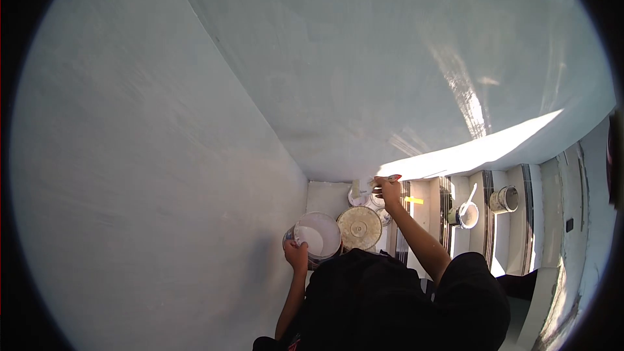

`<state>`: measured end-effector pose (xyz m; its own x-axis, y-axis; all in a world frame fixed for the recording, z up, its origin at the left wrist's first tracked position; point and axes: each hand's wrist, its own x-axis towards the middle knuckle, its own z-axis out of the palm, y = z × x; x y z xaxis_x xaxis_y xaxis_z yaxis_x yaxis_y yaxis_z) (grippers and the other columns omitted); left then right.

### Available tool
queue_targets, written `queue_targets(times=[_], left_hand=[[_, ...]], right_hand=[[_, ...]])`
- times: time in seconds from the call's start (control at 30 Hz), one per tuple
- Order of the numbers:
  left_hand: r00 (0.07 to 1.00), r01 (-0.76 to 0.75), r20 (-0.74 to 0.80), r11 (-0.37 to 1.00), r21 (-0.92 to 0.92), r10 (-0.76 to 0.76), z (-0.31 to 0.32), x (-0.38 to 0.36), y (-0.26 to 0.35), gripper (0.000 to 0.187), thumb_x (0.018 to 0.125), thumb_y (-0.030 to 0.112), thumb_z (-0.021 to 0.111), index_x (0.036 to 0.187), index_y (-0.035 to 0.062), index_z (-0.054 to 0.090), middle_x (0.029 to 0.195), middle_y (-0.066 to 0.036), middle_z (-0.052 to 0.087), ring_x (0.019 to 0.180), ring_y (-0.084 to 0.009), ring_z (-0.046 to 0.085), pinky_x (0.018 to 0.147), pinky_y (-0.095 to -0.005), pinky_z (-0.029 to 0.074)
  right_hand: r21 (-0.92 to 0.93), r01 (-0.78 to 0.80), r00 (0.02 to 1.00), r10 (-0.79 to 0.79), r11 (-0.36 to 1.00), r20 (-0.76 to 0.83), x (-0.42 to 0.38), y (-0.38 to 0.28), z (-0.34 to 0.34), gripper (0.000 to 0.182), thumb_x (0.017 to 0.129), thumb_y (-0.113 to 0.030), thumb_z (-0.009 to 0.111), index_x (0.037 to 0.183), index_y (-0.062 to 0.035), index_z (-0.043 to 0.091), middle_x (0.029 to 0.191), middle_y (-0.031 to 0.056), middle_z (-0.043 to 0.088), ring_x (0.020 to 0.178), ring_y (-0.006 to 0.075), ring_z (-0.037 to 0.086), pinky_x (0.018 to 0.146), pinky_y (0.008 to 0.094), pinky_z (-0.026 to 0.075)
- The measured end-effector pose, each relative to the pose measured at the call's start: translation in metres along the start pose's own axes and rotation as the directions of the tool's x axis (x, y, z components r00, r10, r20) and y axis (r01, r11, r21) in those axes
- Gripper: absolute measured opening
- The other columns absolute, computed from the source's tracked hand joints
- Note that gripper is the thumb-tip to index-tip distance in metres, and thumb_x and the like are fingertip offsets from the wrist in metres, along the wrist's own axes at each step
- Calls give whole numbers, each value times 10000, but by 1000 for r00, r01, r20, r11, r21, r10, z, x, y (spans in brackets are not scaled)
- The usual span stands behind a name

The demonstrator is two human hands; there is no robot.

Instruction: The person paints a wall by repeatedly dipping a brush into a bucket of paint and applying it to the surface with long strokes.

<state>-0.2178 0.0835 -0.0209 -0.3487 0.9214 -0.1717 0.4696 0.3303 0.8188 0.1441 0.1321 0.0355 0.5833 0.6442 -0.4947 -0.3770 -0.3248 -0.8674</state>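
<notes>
My left hand (298,255) is closed on the near left rim of a large bucket (318,216), which holds pale, whitish stuff. Up by the wall corner, my right hand (389,193) grips a red-handled brush (393,177); its far end is small and partly hidden by the fingers. Below that hand a round, stained lid (359,228) sits right beside the bucket. Smaller white tubs (357,195) stand behind the lid, partly covered by my right hand and forearm.
Stairs (460,185) with dark-striped edges run off to the right. On them stand a paint can (504,200) and a tub (467,216) with a white-handled tool in it. A yellow strip (414,200) lies near my forearm. Pale walls (162,156) meet in a corner ahead.
</notes>
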Motion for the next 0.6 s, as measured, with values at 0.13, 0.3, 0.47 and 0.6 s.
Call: queue_targets(times=[0.13,0.3,0.47,0.6], left_hand=[[992,-99,79,995,30,97,-2,-3,22,313,682,79,732,864,52,479,716,-46,510,627,-189,507,634,-349,457],[969,-198,160,979,50,188,0,-9,55,296,711,70,728,871,46,479,692,-19,474,608,-144,468,609,-316,438],[949,-206,247,978,18,195,5,-13,79,293,763,77,738,875,49,469,677,15,441,600,-104,420,579,-288,401],[928,-176,325,983,-44,181,10,-23,94,302,799,104,764,888,50,480,689,31,441,611,-74,398,566,-264,379]], right_hand=[[93,-173,983,166,980,82,-46,34,-32,259,915,-146,652,1108,17,705,921,129,734,706,216,736,567,285,566],[117,-218,962,193,969,194,-110,37,-46,262,936,-109,615,1158,8,690,960,136,733,758,224,743,634,279,587],[78,-190,941,159,979,299,-130,38,-39,252,937,-79,611,1165,2,682,964,136,731,798,188,731,694,293,602],[-191,71,947,-6,979,321,-125,34,-16,236,911,-97,649,1104,21,719,905,91,740,794,139,717,686,272,569]])
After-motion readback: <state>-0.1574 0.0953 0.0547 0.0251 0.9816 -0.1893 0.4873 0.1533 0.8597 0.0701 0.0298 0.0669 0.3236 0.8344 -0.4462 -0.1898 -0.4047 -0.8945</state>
